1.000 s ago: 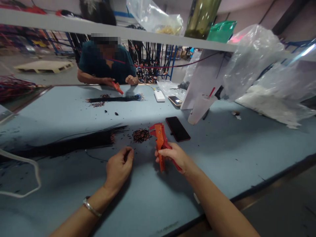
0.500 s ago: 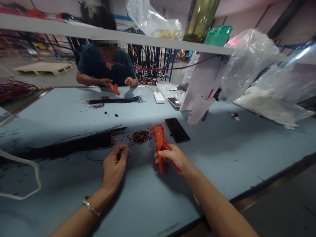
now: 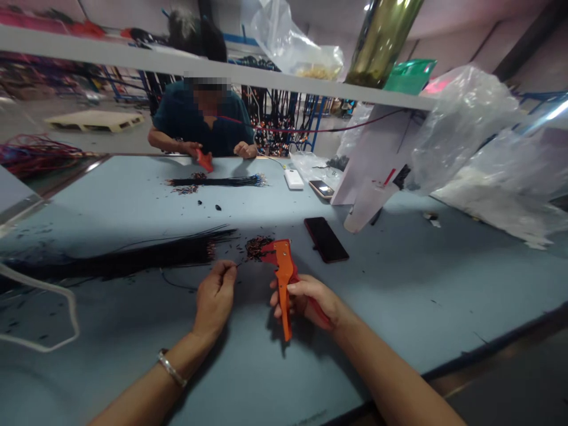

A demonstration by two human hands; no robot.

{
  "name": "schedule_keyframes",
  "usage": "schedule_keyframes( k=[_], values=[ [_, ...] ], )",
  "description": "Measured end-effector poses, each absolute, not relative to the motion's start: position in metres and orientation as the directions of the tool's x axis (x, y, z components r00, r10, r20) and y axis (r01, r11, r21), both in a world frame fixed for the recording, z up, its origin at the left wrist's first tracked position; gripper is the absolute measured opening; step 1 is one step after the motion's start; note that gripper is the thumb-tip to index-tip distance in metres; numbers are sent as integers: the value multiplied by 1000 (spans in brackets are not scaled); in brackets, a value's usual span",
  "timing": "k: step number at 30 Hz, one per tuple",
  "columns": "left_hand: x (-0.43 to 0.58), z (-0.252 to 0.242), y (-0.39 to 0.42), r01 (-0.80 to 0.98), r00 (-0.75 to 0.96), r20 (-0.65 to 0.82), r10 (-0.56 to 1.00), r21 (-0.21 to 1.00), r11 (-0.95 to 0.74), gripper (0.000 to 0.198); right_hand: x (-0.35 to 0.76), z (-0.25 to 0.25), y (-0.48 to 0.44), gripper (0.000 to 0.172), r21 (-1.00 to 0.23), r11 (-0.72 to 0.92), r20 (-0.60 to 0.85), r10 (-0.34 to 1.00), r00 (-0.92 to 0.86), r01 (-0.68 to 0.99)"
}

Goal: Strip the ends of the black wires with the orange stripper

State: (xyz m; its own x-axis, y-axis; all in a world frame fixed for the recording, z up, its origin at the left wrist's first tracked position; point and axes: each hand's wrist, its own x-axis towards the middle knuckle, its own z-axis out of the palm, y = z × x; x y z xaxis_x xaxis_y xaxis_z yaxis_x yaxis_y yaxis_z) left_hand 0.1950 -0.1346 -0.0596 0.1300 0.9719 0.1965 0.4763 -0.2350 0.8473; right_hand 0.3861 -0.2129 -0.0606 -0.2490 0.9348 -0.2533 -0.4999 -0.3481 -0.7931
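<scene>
My right hand (image 3: 310, 297) is wrapped round an orange and red wire stripper (image 3: 284, 266), its jaws pointing up and left over a pile of black and copper-coloured scraps (image 3: 256, 247). Pinched between the thumb and finger of my left hand (image 3: 216, 296) is a thin black wire (image 3: 238, 265), whose tip sticks out toward the jaws but stays apart from them. Beyond that hand lies a long bundle of black wires (image 3: 146, 254) with copper-coloured ends on its right side.
A dark phone (image 3: 326, 239) lies right of the stripper, with a lidded cup (image 3: 370, 204) behind it. Across the table, a person (image 3: 202, 118) holds a red tool (image 3: 204, 160) by a smaller wire bundle (image 3: 215, 181). A shelf (image 3: 266, 77) spans above; a white loop (image 3: 73, 313) is at left.
The wire stripper has tilted upright with its handles spread wider, and its jaws now overlap the scrap pile. A wire tip now shows at my left fingers. The whole view has shifted slightly.
</scene>
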Motion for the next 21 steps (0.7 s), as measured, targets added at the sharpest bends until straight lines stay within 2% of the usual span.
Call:
schedule_keyframes(
  k=[5, 8, 11, 21],
  values=[
    [195, -60, -135, 406, 169, 225, 960, 871, -276, 21, 388, -60, -216, 33, -825, -321, -191, 933, -306, -465],
    [196, -59, -135, 344, 195, 266, 944, 883, -320, 23, 386, -58, -217, 33, -837, -332, -205, 927, -313, -435],
    [196, -62, -134, 308, 228, 247, 942, 900, -310, 27, 385, -57, -217, 35, -845, -350, -234, 922, -308, -403],
    [193, -65, -134, 424, 213, 249, 945, 848, -318, 25, 384, -57, -215, 36, -846, -377, -257, 907, -333, -376]
  ],
)
